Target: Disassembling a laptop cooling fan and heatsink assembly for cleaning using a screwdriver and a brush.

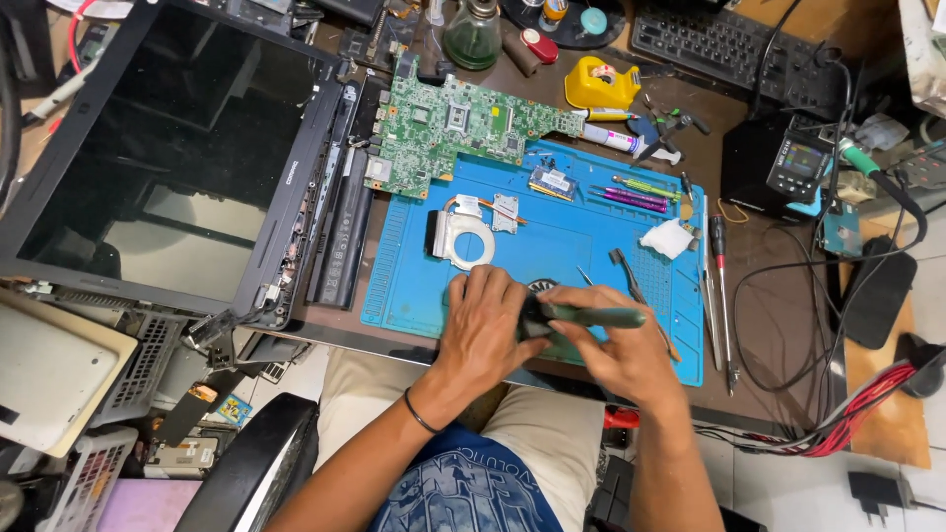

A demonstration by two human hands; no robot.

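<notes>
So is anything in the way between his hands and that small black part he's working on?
Nothing visible is. The left hand already grips the black part, and the right hand holds a green-handled tool right against it, over the blue mat.

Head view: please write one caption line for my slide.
Both hands, left hand and right hand, work a green-handled tool on a small black part over a blue repair mat.

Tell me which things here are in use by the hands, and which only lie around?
In use:
- left hand gripping a small black part
- right hand holding a green-handled tool against it
- blue mat under them

Lying about:
- green circuit board
- heatsink with copper pipe
- laptop screen
- yellow tape dispenser
- screwdrivers
</notes>
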